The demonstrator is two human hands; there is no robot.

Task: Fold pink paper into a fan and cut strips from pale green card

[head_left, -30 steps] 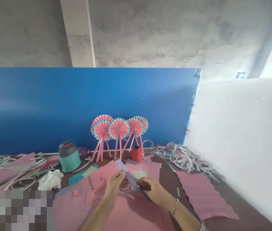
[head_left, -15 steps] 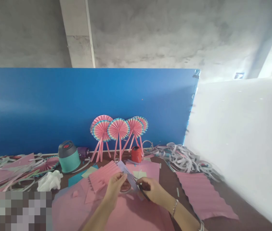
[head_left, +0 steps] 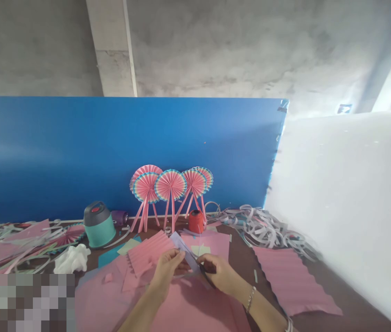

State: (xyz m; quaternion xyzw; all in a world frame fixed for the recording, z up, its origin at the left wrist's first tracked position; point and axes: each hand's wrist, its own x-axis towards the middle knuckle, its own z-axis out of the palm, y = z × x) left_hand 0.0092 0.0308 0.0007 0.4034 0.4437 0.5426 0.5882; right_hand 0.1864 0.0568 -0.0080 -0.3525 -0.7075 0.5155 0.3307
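Between thumb and fingers, my left hand [head_left: 169, 267] pinches a pale lavender paper strip [head_left: 185, 251] that slants down to the right. My right hand [head_left: 221, 273] is closed around dark-handled scissors [head_left: 206, 275], whose blades meet the strip's right edge; the blades themselves are hard to make out. Beneath both hands lie large pink paper sheets [head_left: 188, 304]. A pleated pink paper [head_left: 150, 251] rests just beyond my left hand. Behind the strip is a pale yellow paper piece [head_left: 200, 250].
Pink paper fans [head_left: 171, 185] lean against the blue panel [head_left: 77, 152]. A teal-and-grey container [head_left: 100, 226], a red container [head_left: 195, 222] and white crumpled tissue [head_left: 72, 258] stand around the papers. Curled paper strips [head_left: 261, 226] pile at the back right, beside a wavy pink sheet [head_left: 295, 281].
The scissors have shifted slightly along the strip's edge, and a thin sliver now stands up near the red container. My left hand has moved very little.
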